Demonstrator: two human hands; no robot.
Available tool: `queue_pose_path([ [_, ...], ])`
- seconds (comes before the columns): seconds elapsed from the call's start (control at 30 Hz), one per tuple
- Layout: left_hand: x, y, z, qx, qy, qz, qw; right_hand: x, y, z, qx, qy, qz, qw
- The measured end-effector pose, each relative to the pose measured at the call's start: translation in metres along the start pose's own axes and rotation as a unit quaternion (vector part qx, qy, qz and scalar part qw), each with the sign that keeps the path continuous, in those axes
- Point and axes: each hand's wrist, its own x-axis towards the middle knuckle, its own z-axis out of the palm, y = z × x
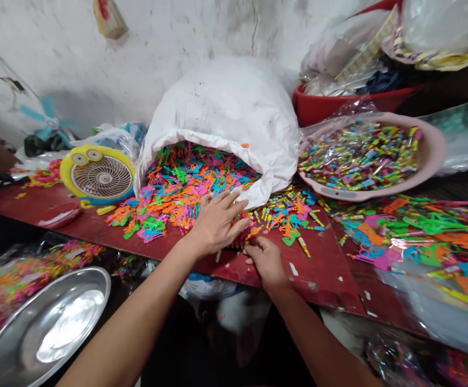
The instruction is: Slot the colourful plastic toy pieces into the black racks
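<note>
My left hand (218, 224) lies palm down with its fingers spread at the front edge of a heap of small coloured plastic pieces (185, 188). These orange, pink, green and blue pieces spill from the mouth of a large white sack (225, 102). Just to the right, my right hand (266, 260) is held low over the red table (318, 269), thumb and fingers bent together near an orange and yellow piece (253, 232). What its fingertips pinch, if anything, is too small to tell. Small yellow-striped tubes (274, 201) are scattered beside the sack, among more plastic pieces.
A pink basin (433, 153) of wrapped striped tubes stands at the right, before a red basin (314, 107). More plastic pieces (431, 226) lie on the right side. A yellow fan (102, 177) stands left of the sack. A metal bowl (92, 282) sits lower left.
</note>
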Motion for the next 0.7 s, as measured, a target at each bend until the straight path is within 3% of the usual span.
queue_pose_path([
  [0.17, 0.015, -0.011, 0.013, -0.017, -0.039, -0.024, 0.999, 0.018, -0.009, 0.002, -0.035, 0.013, -0.057, 0.998],
  [0.3, 0.016, -0.010, 0.018, -0.011, -0.046, -0.037, 0.998, 0.043, -0.040, -0.027, -0.032, 0.064, -0.092, 0.993],
  [0.37, 0.015, -0.010, 0.018, -0.015, -0.049, -0.039, 0.998, 0.052, -0.051, -0.044, -0.123, 0.055, -0.127, 0.983],
  [0.47, 0.016, -0.011, 0.017, -0.014, -0.057, -0.039, 0.997, 0.059, -0.054, -0.066, -0.356, 0.073, -0.201, 0.910],
  [0.57, 0.017, -0.010, 0.016, -0.008, -0.065, -0.040, 0.997, 0.060, -0.054, -0.084, -0.526, 0.084, -0.207, 0.821],
  [0.63, 0.017, -0.010, 0.016, 0.001, -0.070, -0.043, 0.997, 0.054, -0.055, -0.092, -0.581, 0.097, -0.187, 0.786],
  [0.7, 0.017, -0.009, 0.016, 0.014, -0.076, -0.045, 0.996, 0.044, -0.056, -0.091, -0.586, 0.125, -0.200, 0.775],
])
